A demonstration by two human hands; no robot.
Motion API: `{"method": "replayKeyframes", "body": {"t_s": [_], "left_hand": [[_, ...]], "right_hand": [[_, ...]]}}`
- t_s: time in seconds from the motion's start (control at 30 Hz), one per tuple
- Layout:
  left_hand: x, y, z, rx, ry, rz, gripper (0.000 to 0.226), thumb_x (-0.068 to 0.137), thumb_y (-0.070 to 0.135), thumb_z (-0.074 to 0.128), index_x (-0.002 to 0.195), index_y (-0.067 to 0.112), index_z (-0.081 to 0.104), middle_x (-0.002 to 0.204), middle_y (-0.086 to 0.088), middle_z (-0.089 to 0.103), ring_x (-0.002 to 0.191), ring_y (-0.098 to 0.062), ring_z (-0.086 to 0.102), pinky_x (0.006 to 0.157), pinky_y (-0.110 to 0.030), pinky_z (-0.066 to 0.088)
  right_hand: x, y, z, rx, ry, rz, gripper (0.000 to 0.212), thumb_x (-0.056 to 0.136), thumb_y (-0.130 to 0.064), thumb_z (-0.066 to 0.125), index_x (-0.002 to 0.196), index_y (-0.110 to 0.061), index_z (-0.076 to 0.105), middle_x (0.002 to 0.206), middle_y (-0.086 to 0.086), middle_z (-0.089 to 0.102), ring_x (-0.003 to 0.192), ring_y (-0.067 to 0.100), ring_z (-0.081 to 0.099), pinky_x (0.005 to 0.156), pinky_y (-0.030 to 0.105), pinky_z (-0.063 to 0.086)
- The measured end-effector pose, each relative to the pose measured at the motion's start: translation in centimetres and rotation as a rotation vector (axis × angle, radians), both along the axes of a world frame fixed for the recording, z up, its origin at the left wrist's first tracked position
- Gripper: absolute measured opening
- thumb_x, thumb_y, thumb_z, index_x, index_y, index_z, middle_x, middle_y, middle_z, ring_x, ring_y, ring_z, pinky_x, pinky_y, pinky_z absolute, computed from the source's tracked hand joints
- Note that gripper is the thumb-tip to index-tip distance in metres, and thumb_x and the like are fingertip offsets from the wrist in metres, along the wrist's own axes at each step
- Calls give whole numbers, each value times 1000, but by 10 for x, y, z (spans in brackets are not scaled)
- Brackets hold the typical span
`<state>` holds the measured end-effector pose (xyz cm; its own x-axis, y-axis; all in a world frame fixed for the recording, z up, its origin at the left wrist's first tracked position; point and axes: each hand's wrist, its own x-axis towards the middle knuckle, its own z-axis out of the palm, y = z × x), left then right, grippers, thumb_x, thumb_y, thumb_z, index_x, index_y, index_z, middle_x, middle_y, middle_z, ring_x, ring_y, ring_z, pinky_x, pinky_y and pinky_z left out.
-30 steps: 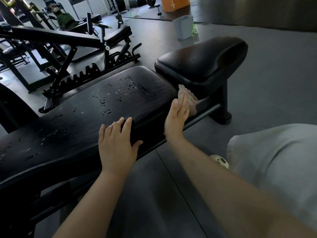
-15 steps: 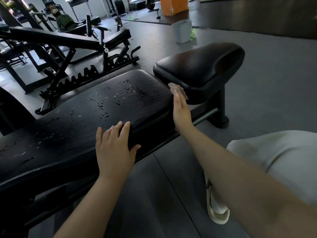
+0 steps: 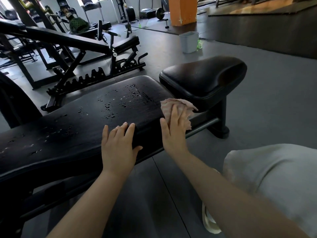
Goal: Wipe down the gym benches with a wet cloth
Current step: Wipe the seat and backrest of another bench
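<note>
While water beads on the black bench pad (image 3: pixel 85 127) at frame centre, the right hand (image 3: pixel 173 133) presses a pink cloth (image 3: pixel 180 107) flat-fingered against its edge; the left hand (image 3: pixel 118 146) rests open beside it, grey gym floor (image 3: pixel 265 109) beyond.

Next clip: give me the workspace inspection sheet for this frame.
Surface: long black bench pad, water droplets scattered on top.
Job's things: pink cloth against the pad's end, beside the seat pad.
Clutter: grey bin on the floor beyond.
Grips: left hand rests flat on the pad's near edge; right hand presses the cloth with straight fingers.
Cables: nothing seen.
Surroundings: second adjustable bench, orange pillar, barbell.
</note>
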<state>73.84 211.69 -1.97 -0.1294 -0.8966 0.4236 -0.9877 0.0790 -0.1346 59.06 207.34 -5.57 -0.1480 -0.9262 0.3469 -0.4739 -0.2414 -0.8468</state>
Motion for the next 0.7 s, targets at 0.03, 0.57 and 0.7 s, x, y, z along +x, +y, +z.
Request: {"method": "replayKeyframes", "body": {"t_s": [0.03, 0.57, 0.7], "left_hand": [[0, 1, 4, 29, -7, 5, 76, 58, 33, 88, 124, 10, 58, 124, -13, 61, 111, -34, 59, 110, -53, 21], [46, 10, 38, 148, 219, -4, 72, 86, 54, 54, 147, 25, 28, 151, 7, 32, 136, -15, 31, 115, -34, 16], [47, 12, 41, 128, 270, -22, 63, 86, 49, 59, 140, 23, 41, 146, 5, 39, 132, -17, 37, 108, -30, 27]], "right_hand": [[4, 6, -3, -25, 100, 12, 84, 88, -68, 12, 151, -12, 13, 157, 18, -3, 145, 35, -8, 116, 54, 4], [-34, -71, 59, 239, 855, 272, 47, 102, -39, 17, 149, -38, 16, 160, -1, -1, 145, 31, -8, 116, 52, 1], [-8, -36, 63, 171, 1062, 367, 52, 97, -46, 4, 149, -42, 8, 159, -9, -5, 145, 27, -12, 112, 51, -11]]}}
